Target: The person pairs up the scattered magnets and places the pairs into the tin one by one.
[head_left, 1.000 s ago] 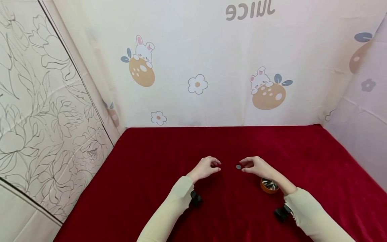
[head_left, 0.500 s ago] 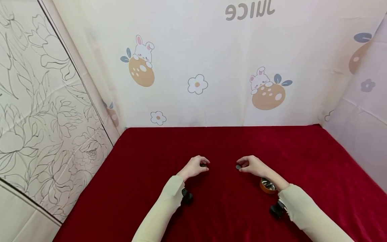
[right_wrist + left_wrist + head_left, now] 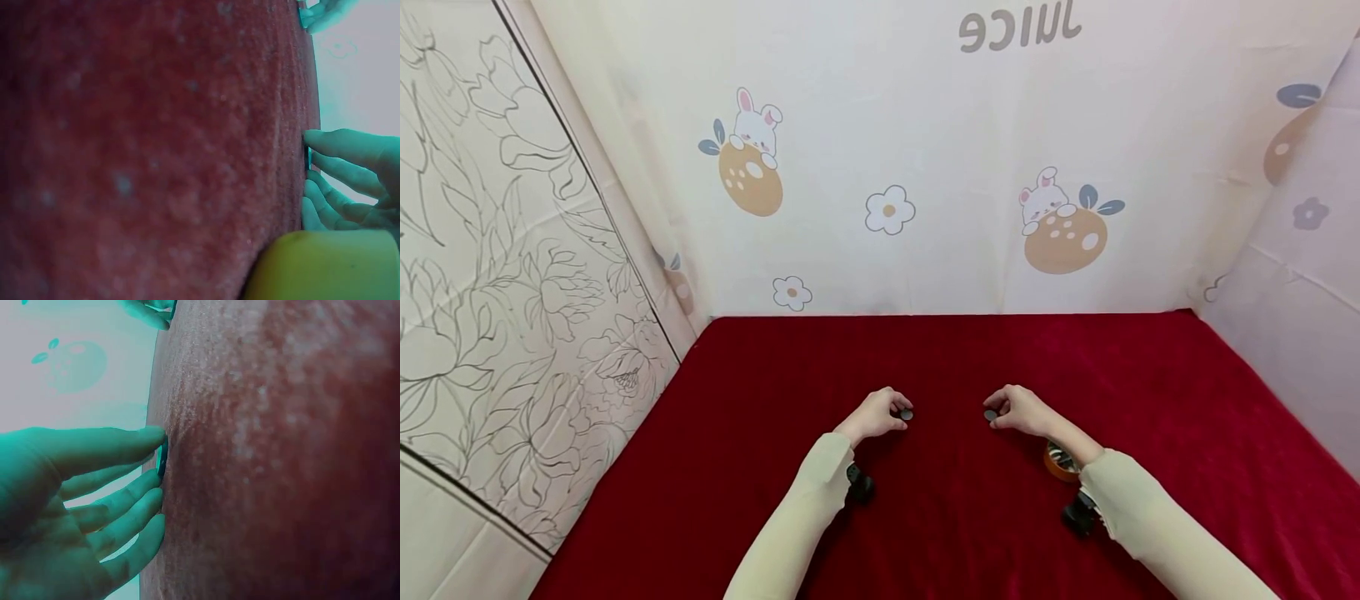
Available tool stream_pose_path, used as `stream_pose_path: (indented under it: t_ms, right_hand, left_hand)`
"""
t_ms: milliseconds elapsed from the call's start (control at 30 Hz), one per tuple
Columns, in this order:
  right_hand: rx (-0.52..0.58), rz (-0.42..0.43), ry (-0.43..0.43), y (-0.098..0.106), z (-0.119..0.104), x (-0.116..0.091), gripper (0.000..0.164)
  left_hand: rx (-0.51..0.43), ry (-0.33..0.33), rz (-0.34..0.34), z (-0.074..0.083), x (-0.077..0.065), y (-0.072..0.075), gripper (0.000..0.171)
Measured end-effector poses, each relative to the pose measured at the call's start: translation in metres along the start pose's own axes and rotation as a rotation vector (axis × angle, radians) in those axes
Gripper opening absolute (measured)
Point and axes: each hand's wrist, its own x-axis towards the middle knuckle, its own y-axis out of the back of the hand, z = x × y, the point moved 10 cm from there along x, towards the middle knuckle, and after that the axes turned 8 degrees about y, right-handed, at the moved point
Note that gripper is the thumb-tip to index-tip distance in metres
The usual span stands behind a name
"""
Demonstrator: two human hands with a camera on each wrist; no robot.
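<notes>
My left hand [image 3: 872,414] rests low on the red cloth, its thumb and fingertips bent about a small grey coin [image 3: 906,415]. The left wrist view shows that coin edge-on [image 3: 163,457], between thumb tip and fingertips at the cloth. Across from it, my right hand [image 3: 1024,412] holds thumb and fingers about a second grey coin [image 3: 991,415]. Its thin edge [image 3: 308,157] shows between the fingertips in the right wrist view. How firmly either coin is gripped cannot be seen.
A round orange tin [image 3: 1060,464] with shiny metal pieces stands under my right forearm, partly hidden. Its yellowish side [image 3: 331,269] fills the lower right wrist view. Red velvet cloth [image 3: 947,517] covers the table. A printed white curtain [image 3: 955,108] hangs behind.
The left hand has moved left, and a coin now shows between its fingers. The right hand has also shifted left, closing its fingers about the other coin, which has stayed in place.
</notes>
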Motion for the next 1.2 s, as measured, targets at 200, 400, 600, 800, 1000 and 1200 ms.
stream_pose_path:
  t_ms: [200, 400, 600, 800, 1000, 1200]
  right_hand:
    - [-0.04, 0.023, -0.011, 0.001, 0.001, 0.0, 0.025]
    - [-0.064, 0.028, -0.001, 0.002, 0.002, 0.001, 0.019]
    - [-0.06, 0.015, -0.005, 0.001, 0.003, 0.002, 0.017]
    - [-0.064, 0.014, 0.014, 0.0, -0.002, 0.003, 0.013]
    - [-0.061, 0.006, 0.029, -0.003, -0.008, 0.005, 0.012]
    - [-0.049, 0.0, 0.03, -0.008, -0.012, 0.007, 0.011]
  left_hand:
    - [0.047, 0.007, 0.016, 0.003, 0.002, -0.001, 0.024]
    - [0.016, 0.032, 0.03, 0.0, 0.007, -0.002, 0.022]
    - [-0.003, 0.06, 0.029, -0.001, 0.01, -0.002, 0.02]
    - [0.003, 0.072, 0.021, 0.0, 0.01, -0.003, 0.018]
    - [0.015, 0.057, -0.001, 0.004, 0.01, -0.008, 0.017]
    - [0.011, 0.045, -0.007, 0.008, 0.011, -0.012, 0.017]
